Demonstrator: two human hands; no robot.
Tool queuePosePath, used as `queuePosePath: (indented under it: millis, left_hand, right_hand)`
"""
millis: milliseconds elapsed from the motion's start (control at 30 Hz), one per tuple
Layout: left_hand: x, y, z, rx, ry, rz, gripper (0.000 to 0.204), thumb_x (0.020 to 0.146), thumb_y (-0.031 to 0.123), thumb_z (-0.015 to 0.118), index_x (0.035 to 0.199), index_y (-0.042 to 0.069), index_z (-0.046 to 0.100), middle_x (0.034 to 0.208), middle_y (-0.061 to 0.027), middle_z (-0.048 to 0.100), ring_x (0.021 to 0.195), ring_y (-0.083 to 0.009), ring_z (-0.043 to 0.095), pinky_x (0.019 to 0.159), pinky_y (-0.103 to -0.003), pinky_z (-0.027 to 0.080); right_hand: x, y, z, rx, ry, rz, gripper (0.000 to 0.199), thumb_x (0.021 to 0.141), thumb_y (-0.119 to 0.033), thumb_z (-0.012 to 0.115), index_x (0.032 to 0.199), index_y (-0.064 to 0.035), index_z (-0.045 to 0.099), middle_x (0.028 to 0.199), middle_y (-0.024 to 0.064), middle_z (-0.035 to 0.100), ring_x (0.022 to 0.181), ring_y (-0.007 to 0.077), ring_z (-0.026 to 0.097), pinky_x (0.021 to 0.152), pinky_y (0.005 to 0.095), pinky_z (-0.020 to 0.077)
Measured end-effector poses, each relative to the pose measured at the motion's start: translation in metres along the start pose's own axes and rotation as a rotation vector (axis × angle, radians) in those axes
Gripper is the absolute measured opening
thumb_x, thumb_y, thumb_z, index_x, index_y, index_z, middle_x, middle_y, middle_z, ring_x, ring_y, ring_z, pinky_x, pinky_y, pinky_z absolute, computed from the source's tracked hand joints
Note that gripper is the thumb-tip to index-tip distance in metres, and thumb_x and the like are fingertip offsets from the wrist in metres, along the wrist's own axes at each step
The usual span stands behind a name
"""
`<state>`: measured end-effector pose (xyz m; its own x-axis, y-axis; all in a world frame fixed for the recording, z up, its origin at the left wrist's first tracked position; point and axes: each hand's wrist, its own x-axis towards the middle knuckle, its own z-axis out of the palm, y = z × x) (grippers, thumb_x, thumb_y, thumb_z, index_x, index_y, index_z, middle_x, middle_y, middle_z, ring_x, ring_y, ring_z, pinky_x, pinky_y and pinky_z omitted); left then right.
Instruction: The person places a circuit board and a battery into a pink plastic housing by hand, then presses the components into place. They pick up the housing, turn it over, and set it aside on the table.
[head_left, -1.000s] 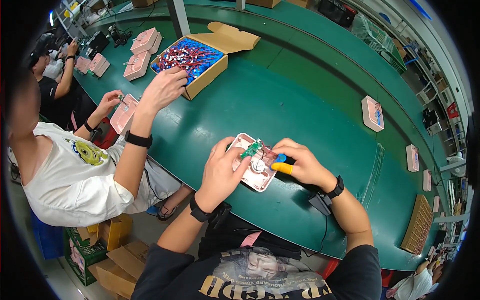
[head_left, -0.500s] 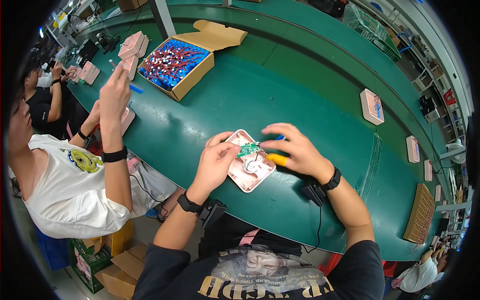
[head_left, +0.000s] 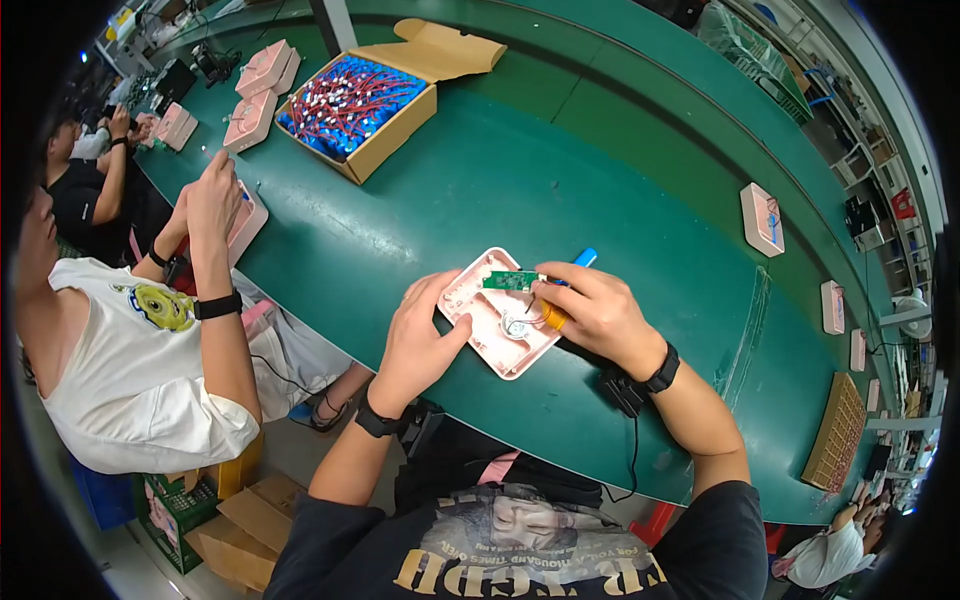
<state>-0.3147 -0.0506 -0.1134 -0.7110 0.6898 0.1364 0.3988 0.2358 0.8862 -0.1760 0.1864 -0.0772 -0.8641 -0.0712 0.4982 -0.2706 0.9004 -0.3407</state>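
A pale pink plastic shell (head_left: 487,338) lies before me on the green table, with a small round white part (head_left: 516,325) and thin wires inside. My left hand (head_left: 425,325) grips its left edge, thumb on the inner side and fingers around the outside. Over the upper part of the shell, my right hand (head_left: 600,305) pinches the right end of a green circuit board (head_left: 510,281). A yellow finger cover sits on the right thumb. Just beyond that hand a blue cylindrical thing (head_left: 586,258) sticks out; its other end is hidden.
A cardboard box (head_left: 395,135) of blue wired packs stands at the far left. Left of me, a co-worker (head_left: 130,370) works on another pink shell (head_left: 247,222). More pink shells (head_left: 763,220) are at the right, beyond a brown gridded tray (head_left: 836,430).
My left hand has let go of the board and taken the shell's left edge. My right hand has closed on the board's right end. The co-worker's raised hand has come down.
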Motion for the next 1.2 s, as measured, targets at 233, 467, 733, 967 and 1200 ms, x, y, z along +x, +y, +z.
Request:
queuePosePath:
  millis: [233, 467, 733, 967, 1200]
  left_hand:
    - [0.002, 0.002, -0.005, 0.055, -0.059, 0.051, 0.047, 0.087, 0.006, 0.075, 0.133, -0.002, 0.069, 0.127, -0.0222, 0.073, 0.122, -0.0384, 0.068, 0.105, -0.043, 0.054]
    - [0.006, -0.002, 0.002, -0.007, -0.161, 0.123, 0.044, 0.088, 0.007, 0.077, 0.13, -0.001, 0.07, 0.124, -0.018, 0.074, 0.115, -0.036, 0.071, 0.101, -0.041, 0.056]
    - [0.007, 0.01, 0.0, -0.088, -0.178, 0.053, 0.041, 0.087, 0.008, 0.081, 0.127, 0.002, 0.072, 0.119, -0.0141, 0.075, 0.108, -0.0302, 0.074, 0.097, -0.037, 0.057]
    - [0.005, 0.013, 0.003, -0.053, -0.179, 0.088, 0.037, 0.088, 0.008, 0.081, 0.124, 0.004, 0.074, 0.115, -0.013, 0.077, 0.106, -0.0294, 0.075, 0.094, -0.037, 0.058]
    - [0.002, 0.009, 0.005, 0.121, -0.18, 0.274, 0.025, 0.089, 0.008, 0.08, 0.114, 0.004, 0.077, 0.116, -0.0121, 0.076, 0.104, -0.0295, 0.075, 0.089, -0.039, 0.061]
  right_hand:
    - [0.005, -0.001, -0.004, -0.222, 0.158, -0.07, 0.025, 0.08, -0.001, 0.085, 0.104, -0.0039, 0.078, 0.119, 0.0126, 0.077, 0.093, 0.0289, 0.078, 0.076, 0.0372, 0.0642]
    - [0.003, -0.004, 0.006, 0.148, 0.094, 0.184, 0.023, 0.082, 0.0, 0.087, 0.103, -0.0034, 0.079, 0.117, 0.0123, 0.079, 0.104, 0.0311, 0.077, 0.086, 0.0378, 0.0629]
    - [0.008, -0.008, -0.007, 0.351, -0.151, 0.243, 0.023, 0.082, -0.001, 0.088, 0.104, -0.0042, 0.081, 0.118, 0.0107, 0.079, 0.113, 0.0316, 0.074, 0.094, 0.0403, 0.0595]
    - [0.009, -0.017, -0.011, 0.217, -0.21, 0.276, 0.023, 0.083, -0.006, 0.087, 0.106, -0.0067, 0.085, 0.119, 0.0115, 0.078, 0.106, 0.0316, 0.074, 0.093, 0.042, 0.059]
    - [0.005, -0.022, -0.01, 0.05, -0.333, 0.294, 0.021, 0.084, -0.008, 0.082, 0.105, -0.0052, 0.085, 0.12, 0.0134, 0.078, 0.105, 0.0332, 0.073, 0.093, 0.0418, 0.0594]
